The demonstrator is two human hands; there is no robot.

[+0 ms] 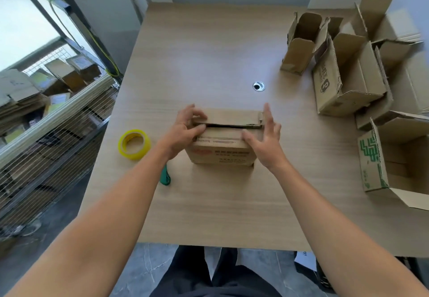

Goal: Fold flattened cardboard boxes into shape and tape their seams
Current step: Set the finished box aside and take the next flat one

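Cardboard box [222,151]: stands mid-table [209,48], long axis running left to right, printed side facing the person. Its two top flaps are folded down, with a dark slit between them along that axis.
Left hand [185,129]: curled over the box's left end, gripping the flaps.
Right hand [264,140]: at the right end, fingers straight and spread, thumb on the near flap.
Tape roll [134,144]: yellow, lying flat just left of the box.
Open boxes [348,76]: clustered at the right edge.

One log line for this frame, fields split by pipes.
stage: flaps folded | left hand: grips box | right hand: open, touches box | seam: gapped, untaped | tape: on table
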